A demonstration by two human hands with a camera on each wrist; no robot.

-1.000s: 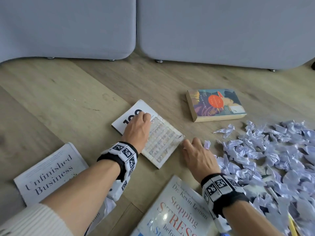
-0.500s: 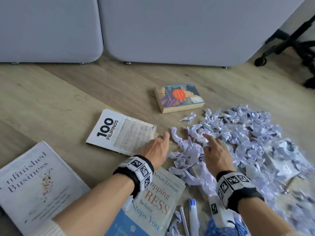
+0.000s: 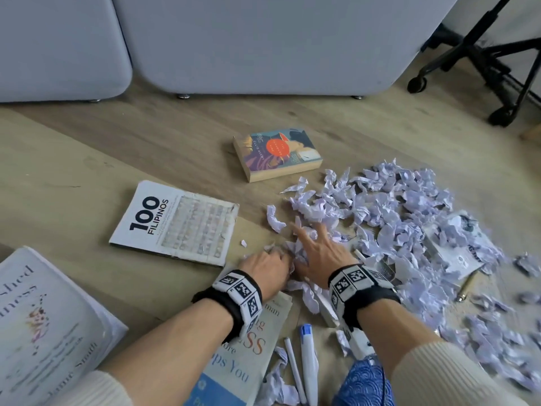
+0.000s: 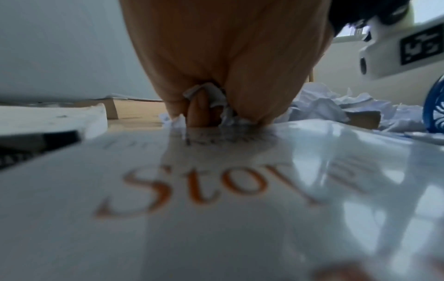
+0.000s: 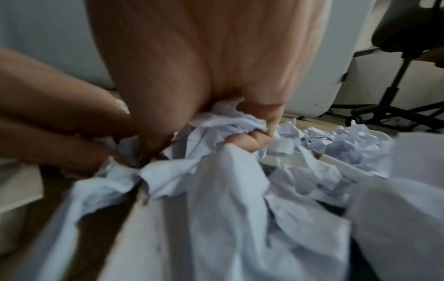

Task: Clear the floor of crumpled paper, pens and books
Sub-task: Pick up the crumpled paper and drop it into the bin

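A wide heap of crumpled paper (image 3: pixel 395 218) covers the wooden floor on the right. At its near left edge my left hand (image 3: pixel 275 263) curls its fingers round a wad of crumpled paper (image 4: pixel 206 95), just above the "Stopping Stress" book (image 3: pixel 243 361). My right hand (image 3: pixel 310 244) lies on the heap beside it, fingers dug into paper (image 5: pixel 230 121) and curled round it. Two pens (image 3: pixel 308 364) lie near my right wrist. The "100 Filipinos" book (image 3: pixel 175 221), a colourful paperback (image 3: pixel 278 153) and "Unfinished Business" (image 3: pixel 44 326) lie on the floor.
A grey sofa (image 3: pixel 263 39) runs along the back. A black wheeled chair base (image 3: pixel 497 68) stands at the far right. A brass-coloured pen (image 3: pixel 468 285) pokes out of the heap's right side. Blue patterned cloth (image 3: pixel 363 385) sits under my right forearm.
Both hands left the "100 Filipinos" book, moved right to the paper heap, then drew together and curled into the paper. My view has swung to the right.
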